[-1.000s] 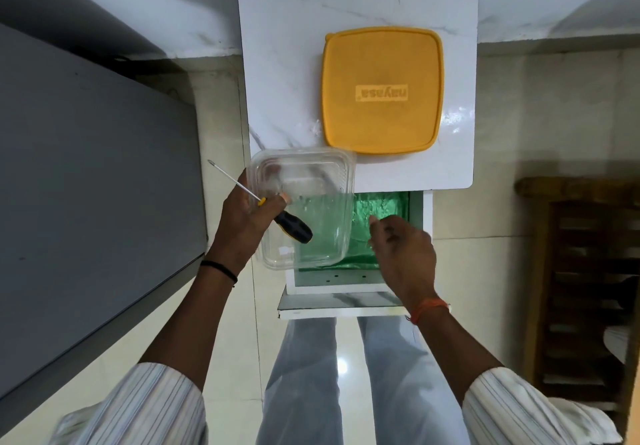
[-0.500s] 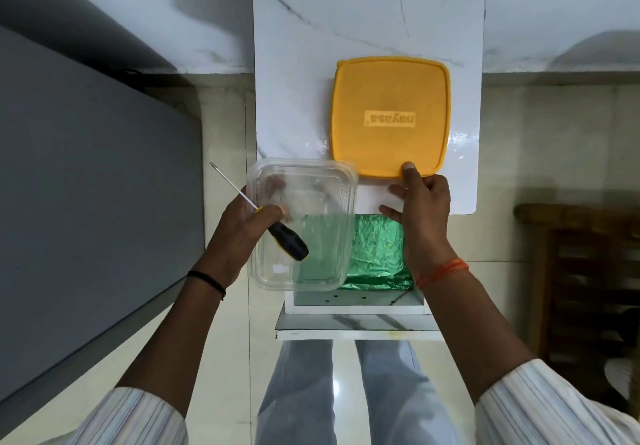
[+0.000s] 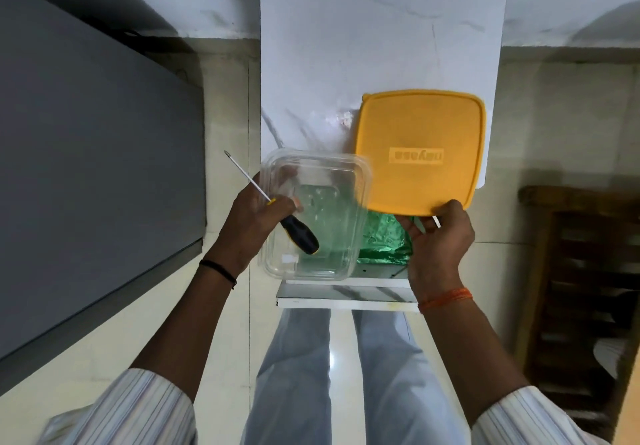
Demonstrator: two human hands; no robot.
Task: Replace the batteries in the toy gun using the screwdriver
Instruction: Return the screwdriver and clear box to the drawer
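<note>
My left hand holds a screwdriver with a black and yellow handle, its thin shaft pointing up and left, together with a clear plastic container. My right hand grips the near edge of a square orange lid, thumb on top and fingers underneath, and the lid is lifted over the table's near edge. No toy gun or batteries are visible.
A white marble table top runs away from me. Below its near edge an open drawer shows green foil lining. A dark grey surface fills the left side. A wooden chair stands at the right.
My right hand rose from the drawer to the orange lid, took its near edge, and has drawn the lid toward me and to the right. The left hand stayed with screwdriver and container.
</note>
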